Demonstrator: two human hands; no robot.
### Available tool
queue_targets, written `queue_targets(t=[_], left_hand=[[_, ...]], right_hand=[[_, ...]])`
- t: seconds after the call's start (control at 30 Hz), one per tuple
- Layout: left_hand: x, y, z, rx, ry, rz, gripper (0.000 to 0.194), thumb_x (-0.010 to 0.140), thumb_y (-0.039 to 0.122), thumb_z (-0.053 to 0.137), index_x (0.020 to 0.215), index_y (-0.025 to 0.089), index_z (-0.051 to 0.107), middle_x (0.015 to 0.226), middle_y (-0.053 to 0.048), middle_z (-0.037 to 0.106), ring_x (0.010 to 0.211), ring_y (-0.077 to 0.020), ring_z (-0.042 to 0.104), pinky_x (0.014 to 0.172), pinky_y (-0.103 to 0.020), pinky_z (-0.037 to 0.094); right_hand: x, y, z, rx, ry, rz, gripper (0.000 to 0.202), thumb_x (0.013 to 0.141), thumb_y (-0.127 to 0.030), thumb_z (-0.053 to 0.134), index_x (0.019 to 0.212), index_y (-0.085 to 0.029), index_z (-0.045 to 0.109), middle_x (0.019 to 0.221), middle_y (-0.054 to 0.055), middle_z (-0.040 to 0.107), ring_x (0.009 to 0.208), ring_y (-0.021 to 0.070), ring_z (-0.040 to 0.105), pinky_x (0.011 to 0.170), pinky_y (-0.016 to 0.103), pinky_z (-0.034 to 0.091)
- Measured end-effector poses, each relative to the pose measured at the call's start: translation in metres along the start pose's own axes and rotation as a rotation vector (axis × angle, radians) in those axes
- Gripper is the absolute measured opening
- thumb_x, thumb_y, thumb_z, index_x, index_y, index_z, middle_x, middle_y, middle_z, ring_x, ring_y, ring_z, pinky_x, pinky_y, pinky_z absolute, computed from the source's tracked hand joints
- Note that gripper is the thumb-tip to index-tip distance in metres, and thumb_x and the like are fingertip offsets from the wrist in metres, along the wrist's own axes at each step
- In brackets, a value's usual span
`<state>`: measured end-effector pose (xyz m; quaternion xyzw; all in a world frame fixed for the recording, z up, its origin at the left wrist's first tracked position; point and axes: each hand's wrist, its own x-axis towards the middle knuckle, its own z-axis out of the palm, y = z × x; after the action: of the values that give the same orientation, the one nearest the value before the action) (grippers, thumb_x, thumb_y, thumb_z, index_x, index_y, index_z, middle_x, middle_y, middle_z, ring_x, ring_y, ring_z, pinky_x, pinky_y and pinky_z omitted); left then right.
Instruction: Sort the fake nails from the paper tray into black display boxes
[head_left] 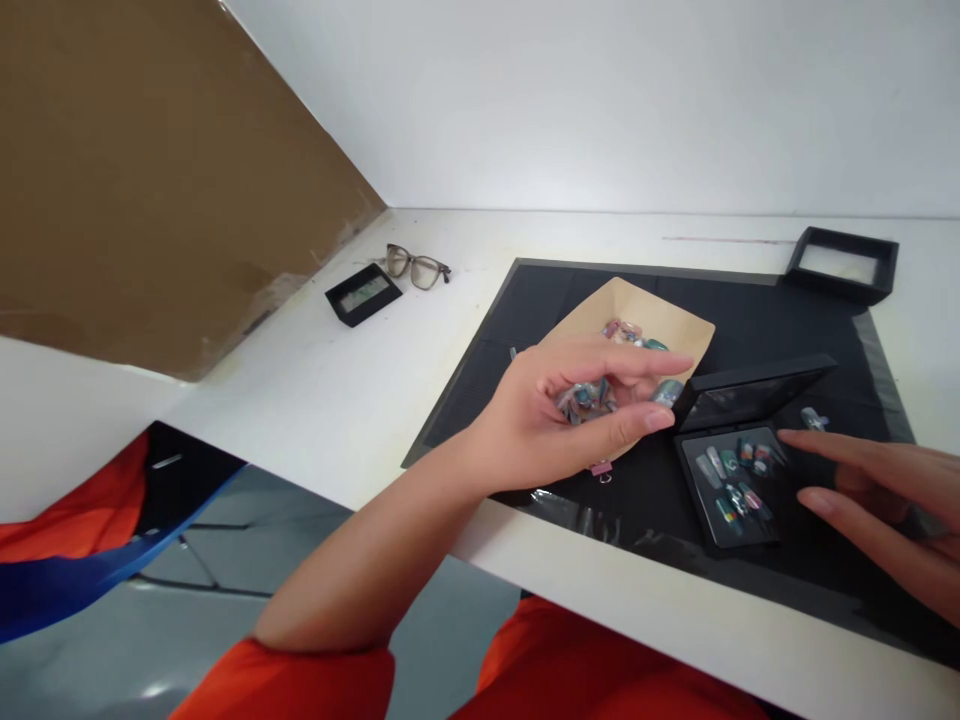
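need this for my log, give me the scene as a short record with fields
left hand: press-on nail between thumb and fingers
right hand: fingers apart beside black case, contact unclear
black case: lid raised, patterned nails inside
paper tray: loose nails, partly behind left hand
surface: black mat on white table
left of mat: eyeglasses, small black box

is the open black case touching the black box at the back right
Apart: the head view shows a strip of the dark mat between the open black case and the black box.
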<state>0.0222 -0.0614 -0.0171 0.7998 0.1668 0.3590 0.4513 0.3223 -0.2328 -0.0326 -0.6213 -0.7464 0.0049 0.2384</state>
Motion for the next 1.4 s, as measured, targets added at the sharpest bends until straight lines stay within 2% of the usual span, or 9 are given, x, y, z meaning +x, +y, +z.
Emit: queue_targets(t=[0.2,0.47,0.63,0.73,0.83,0.97,1.13,1.27,1.4], left_hand=[[0.0,0.005,0.003,-0.143,0.016,-0.109,0.025,0.098,0.046,0.09,0.11,0.025,0.086,0.078,0.0,0.078,0.065,-0.0144,0.072,0.055,-0.031,0.063],[0.006,0.009,0.015,-0.352,0.03,-0.155,0.022,0.085,0.032,0.102,0.082,0.02,0.085,0.059,0.002,0.072,0.048,-0.0108,0.062,0.045,-0.026,0.048],[0.01,0.023,0.017,-0.459,0.055,-0.128,0.025,0.077,0.016,0.104,0.069,0.019,0.08,0.073,-0.002,0.082,0.06,-0.0105,0.069,0.054,-0.022,0.052],[0.008,0.035,0.017,-0.455,0.04,-0.198,0.03,0.083,0.022,0.101,0.069,0.018,0.075,0.063,0.002,0.07,0.054,-0.008,0.059,0.051,-0.021,0.047],[0.006,0.048,0.023,-0.505,-0.054,-0.236,0.035,0.093,0.031,0.094,0.074,0.019,0.066,0.061,0.005,0.059,0.053,-0.0068,0.048,0.049,-0.021,0.041],[0.002,0.058,0.043,-0.736,-0.241,-0.388,0.038,0.091,0.027,0.095,0.084,0.021,0.058,0.064,0.007,0.053,0.056,-0.0061,0.045,0.053,-0.018,0.044],[-0.004,0.051,0.066,-1.065,-0.46,-0.559,0.037,0.088,0.021,0.097,0.092,0.019,0.061,0.082,0.002,0.066,0.075,-0.0065,0.065,0.068,-0.013,0.054],[-0.002,0.046,0.066,-0.985,-0.482,-0.67,0.027,0.088,0.011,0.091,0.093,0.018,0.066,0.076,0.004,0.066,0.062,-0.0027,0.058,0.058,-0.01,0.049],[-0.002,0.039,0.065,-0.833,-0.553,-0.695,0.013,0.1,0.023,0.083,0.097,0.016,0.072,0.072,0.004,0.067,0.055,-0.004,0.056,0.05,-0.013,0.042]], right_hand=[[0.005,-0.004,-0.002,0.02,0.025,-0.034,0.035,0.112,-0.059,0.059,0.121,-0.037,0.085,0.074,-0.007,0.083,0.035,0.0128,0.059,0.037,0.024,0.045],[0.001,-0.002,-0.003,-0.044,-0.02,-0.078,0.039,0.117,-0.054,0.052,0.127,-0.032,0.083,0.08,-0.004,0.085,0.044,0.0141,0.067,0.043,0.025,0.048],[0.005,-0.01,-0.005,-0.023,0.022,-0.068,0.046,0.118,-0.061,0.049,0.13,-0.027,0.078,0.061,-0.006,0.069,0.037,0.012,0.057,0.036,0.024,0.04],[0.008,-0.015,-0.006,0.014,0.048,-0.071,0.047,0.118,-0.061,0.048,0.138,-0.027,0.074,0.06,-0.007,0.067,0.037,0.0112,0.057,0.037,0.023,0.04],[0.01,-0.018,-0.008,0.032,0.054,-0.085,0.048,0.119,-0.058,0.048,0.15,-0.029,0.07,0.06,-0.007,0.065,0.037,0.0117,0.056,0.036,0.023,0.039],[0.013,-0.017,-0.012,0.053,0.038,-0.132,0.048,0.119,-0.056,0.05,0.155,-0.029,0.067,0.06,-0.008,0.066,0.038,0.0111,0.058,0.038,0.022,0.041],[0.008,-0.02,-0.014,0.191,0.01,-0.157,0.054,0.121,-0.046,0.047,0.174,-0.042,0.046,0.067,-0.008,0.072,0.041,0.0124,0.062,0.041,0.022,0.046],[-0.005,-0.024,-0.015,0.31,0.026,-0.167,0.059,0.121,-0.044,0.041,0.179,-0.05,0.037,0.072,-0.004,0.074,0.046,0.0177,0.061,0.052,0.032,0.054],[-0.008,-0.027,-0.015,0.318,-0.027,-0.284,0.061,0.12,-0.043,0.049,0.181,-0.042,0.038,0.073,-0.003,0.076,0.055,0.0201,0.068,0.052,0.035,0.052]])
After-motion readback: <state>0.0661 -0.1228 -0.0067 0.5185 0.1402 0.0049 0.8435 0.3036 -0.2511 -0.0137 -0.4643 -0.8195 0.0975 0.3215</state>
